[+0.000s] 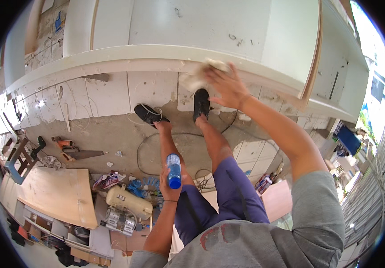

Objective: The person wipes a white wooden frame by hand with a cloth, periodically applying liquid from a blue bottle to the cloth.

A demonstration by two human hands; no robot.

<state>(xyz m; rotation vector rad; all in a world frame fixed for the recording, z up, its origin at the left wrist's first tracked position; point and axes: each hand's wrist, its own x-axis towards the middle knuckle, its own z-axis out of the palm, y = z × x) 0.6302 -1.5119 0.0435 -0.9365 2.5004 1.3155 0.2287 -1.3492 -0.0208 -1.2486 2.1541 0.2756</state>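
Note:
My left hand (168,191) is wrapped round a clear bottle with blue contents and a blue cap (173,169), held low in front of my legs. Stretched out to the far side, my right hand (227,85) presses a pale cloth (192,81) against the front edge of a long white cabinet (156,52). Motion blurs the cloth and the fingertips on it. Part of the cloth bulges up above the fingers.
Tiled floor with bare concrete lies under my feet. To the left are a handsaw (85,154), an orange-and-black tool (63,143) and a wooden board (58,194). A beige air compressor (129,202) stands beside my left arm. A dark cable (139,154) loops round my feet.

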